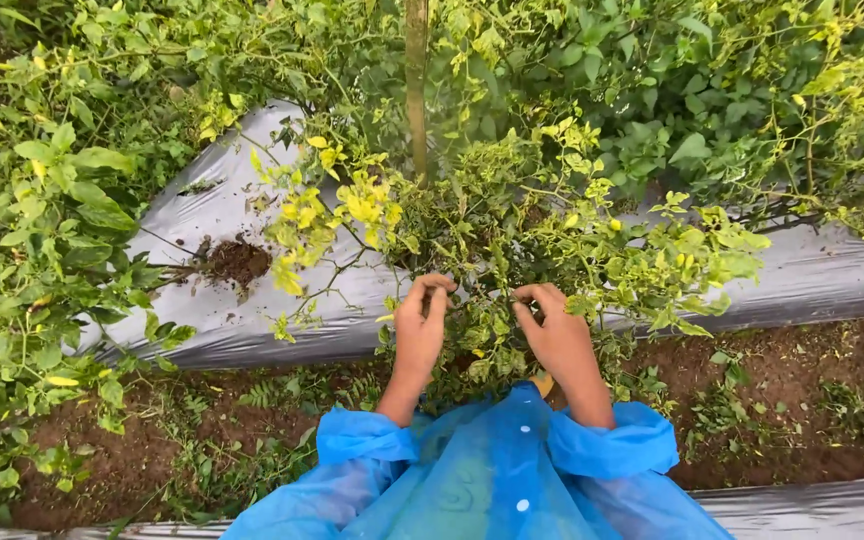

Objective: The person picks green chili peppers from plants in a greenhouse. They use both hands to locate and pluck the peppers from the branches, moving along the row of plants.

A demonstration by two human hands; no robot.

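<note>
My left hand (419, 328) and my right hand (556, 335) both reach into the lower leaves of a bushy plant (512, 240) with yellowing green foliage. Each hand's fingers curl into the leaves and stems, and what they pinch is hidden by foliage. Blue plastic raincoat sleeves (482, 470) cover both arms down to the wrists. The plant grows against an upright wooden stake (416, 90).
Silver plastic mulch (212, 300) covers the raised bed, with a soil-filled planting hole (237, 262) to the left. Dense green plants (42, 230) crowd the left side. A bare soil furrow with weeds (782, 400) runs in front, and another mulch strip (812, 505) lies at the bottom right.
</note>
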